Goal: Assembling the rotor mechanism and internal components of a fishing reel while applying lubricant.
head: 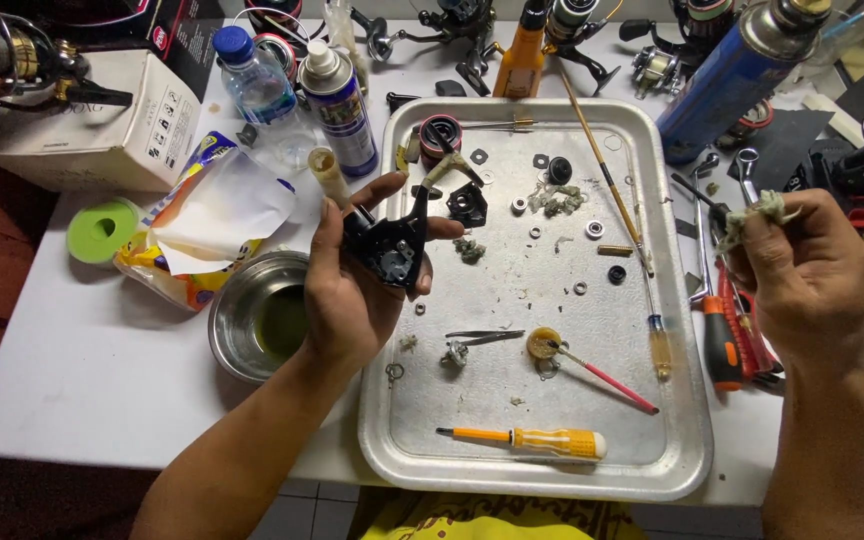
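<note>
My left hand (347,285) grips a black fishing-reel body (390,245) above the left edge of a metal tray (542,470), with its open gear side facing up. My right hand (802,270) is raised to the right of the tray and pinches a dirty greenish wad of tissue (757,212) between its fingers. On the tray lie small reel parts: washers, bearings, a black gear piece (466,205), a red-rimmed spool (440,132), tweezers (484,337), a yellow screwdriver (542,439) and a red-handled brush (602,377).
A steel bowl (237,335) with greenish liquid sits left of the tray, beside a tissue pack (207,215). A spray can (340,100), a water bottle (252,75), a cardboard box (102,125), a blue canister (727,75) and several reels line the back. Screwdrivers and pliers (727,335) lie at right.
</note>
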